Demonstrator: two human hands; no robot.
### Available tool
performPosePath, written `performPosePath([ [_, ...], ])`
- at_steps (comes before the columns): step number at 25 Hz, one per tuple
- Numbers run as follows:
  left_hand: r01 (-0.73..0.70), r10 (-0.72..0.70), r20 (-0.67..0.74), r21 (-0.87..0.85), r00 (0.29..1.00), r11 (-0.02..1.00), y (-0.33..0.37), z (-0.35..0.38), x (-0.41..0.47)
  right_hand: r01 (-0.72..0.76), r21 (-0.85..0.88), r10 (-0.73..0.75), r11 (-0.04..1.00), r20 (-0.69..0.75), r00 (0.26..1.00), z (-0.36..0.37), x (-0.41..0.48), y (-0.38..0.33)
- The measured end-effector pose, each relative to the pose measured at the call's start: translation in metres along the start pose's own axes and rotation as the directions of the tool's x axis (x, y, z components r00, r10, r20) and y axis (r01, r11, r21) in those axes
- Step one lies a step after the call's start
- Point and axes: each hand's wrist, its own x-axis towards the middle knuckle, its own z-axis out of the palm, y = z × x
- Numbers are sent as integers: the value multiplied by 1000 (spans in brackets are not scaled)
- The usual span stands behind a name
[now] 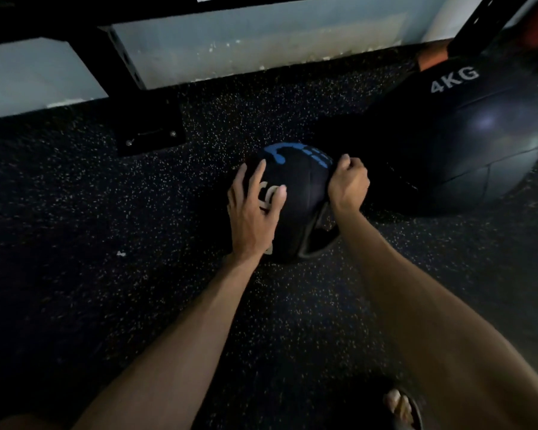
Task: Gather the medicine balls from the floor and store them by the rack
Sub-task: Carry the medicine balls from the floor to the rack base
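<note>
Two medicine balls sit on the dark speckled rubber floor point(75, 212), with the rack's black bolted foot point(149, 131) at the left under a pale wall point(246, 48). The left hand point(252, 212) lies spread, fingers straight, on the small blue-marked ball point(302, 193) in the middle. The right hand point(348, 184) is at that ball's right side, fingers curled, though I cannot tell whether they grip anything, and the big 4KG ball point(479, 144) rests near it on the right.

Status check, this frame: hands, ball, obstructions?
Left hand flat on small ball, right hand curled on its side. Ball on floor near rack foot. 4KG ball close right.
</note>
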Motion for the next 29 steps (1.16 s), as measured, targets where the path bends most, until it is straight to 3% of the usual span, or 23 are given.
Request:
performPosePath([
  [3,-35,35,-6,53,999,998,16,16,26,232,44,-233,972,13,972,-7,-3,4],
  [5,-40,34,70,86,997,996,26,23,60,427,-76,-422,901,72,904,-3,-26,14],
  [6,-15,6,110,85,994,996,32,27,79,453,-129,-443,882,96,891,0,-35,17],
  [9,66,-75,68,126,995,990,50,39,112,343,-152,-325,927,133,936,4,-15,0],
  [11,19,-25,32,161,999,987,49,46,97,220,-150,-195,964,165,967,2,16,-15],
  [14,-31,15,142,107,990,994,33,52,58,111,-159,-83,981,173,981,4,46,-22],
  [17,47,-56,269,38,962,998,29,43,76,89,-197,-55,976,173,983,10,49,-30],
  [20,127,-166,402,122,900,984,39,18,83,92,-268,-21,959,256,966,-6,33,-46],
  [22,219,-283,411,195,867,956,50,-13,70,181,-403,-49,897,318,947,-30,0,-56],
  [25,283,-431,377,388,820,877,76,-90,21,365,-490,-88,791,500,862,-73,-72,-78],
  [29,335,-571,394,524,720,783,135,-256,-59,619,-433,-4,655,818,576,-157,-206,-140],
])
